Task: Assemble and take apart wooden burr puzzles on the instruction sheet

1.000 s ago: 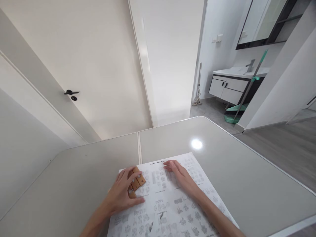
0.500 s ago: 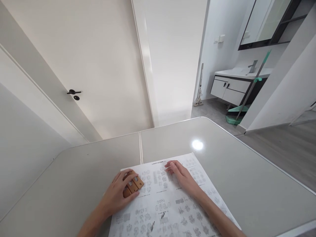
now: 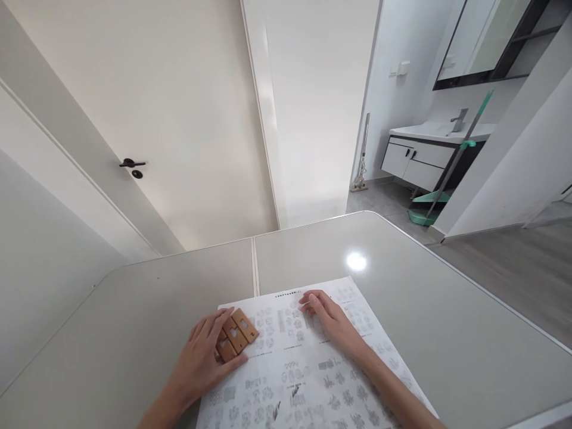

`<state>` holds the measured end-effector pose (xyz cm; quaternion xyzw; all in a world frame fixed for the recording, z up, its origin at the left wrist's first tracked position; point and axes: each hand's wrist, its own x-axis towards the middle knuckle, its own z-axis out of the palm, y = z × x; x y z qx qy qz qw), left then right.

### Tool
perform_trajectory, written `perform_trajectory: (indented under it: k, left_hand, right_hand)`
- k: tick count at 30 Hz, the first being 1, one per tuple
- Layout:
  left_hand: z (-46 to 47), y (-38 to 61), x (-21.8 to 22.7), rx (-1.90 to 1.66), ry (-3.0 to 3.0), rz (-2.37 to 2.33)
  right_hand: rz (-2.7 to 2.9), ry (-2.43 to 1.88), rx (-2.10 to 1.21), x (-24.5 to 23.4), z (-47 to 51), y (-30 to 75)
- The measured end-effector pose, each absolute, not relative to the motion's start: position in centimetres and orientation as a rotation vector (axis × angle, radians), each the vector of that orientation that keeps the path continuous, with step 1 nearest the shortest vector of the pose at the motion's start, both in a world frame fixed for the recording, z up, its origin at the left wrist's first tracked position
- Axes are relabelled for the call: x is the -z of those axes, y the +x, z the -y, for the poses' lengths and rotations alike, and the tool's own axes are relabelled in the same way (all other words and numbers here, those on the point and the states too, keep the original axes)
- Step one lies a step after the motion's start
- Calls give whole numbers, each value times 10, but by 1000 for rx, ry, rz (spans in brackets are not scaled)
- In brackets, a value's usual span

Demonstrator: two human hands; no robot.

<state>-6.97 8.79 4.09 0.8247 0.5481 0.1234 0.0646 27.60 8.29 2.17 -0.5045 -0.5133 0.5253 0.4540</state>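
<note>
A printed sheet of diagrams [image 3: 308, 369] lies on the grey table [image 3: 134, 310] in front of me. A row of three brown wooden blocks [image 3: 236, 336] rests on the sheet's upper left corner. My left hand [image 3: 201, 357] lies beside them with its fingers spread, the fingertips touching the left side of the blocks. My right hand [image 3: 328, 319] rests flat on the top middle of the sheet, fingers stretched out, holding nothing.
The table has a seam [image 3: 254, 268] down its middle and a rounded far edge. Behind it stands a white door with a black handle [image 3: 129, 164]. To the right, a bathroom holds a sink cabinet [image 3: 420, 158] and a green dustpan with broom [image 3: 424, 208].
My left hand has drawn back to the left and uncovered the wooden blocks, which now lie in plain sight. My right hand has stayed where it was.
</note>
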Motion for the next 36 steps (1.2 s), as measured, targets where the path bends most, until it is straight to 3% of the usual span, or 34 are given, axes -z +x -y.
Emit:
perform_trajectory:
  k: [7, 36]
  left_hand:
    - [-66, -83, -26, -477, 2312, -1926]
    - [-41, -69, -14, -668, 2106, -2135]
  right_hand:
    - [1262, -1261, -1309, -18, -84, 276]
    - [1258, -1246, -1315, -20, -84, 276]
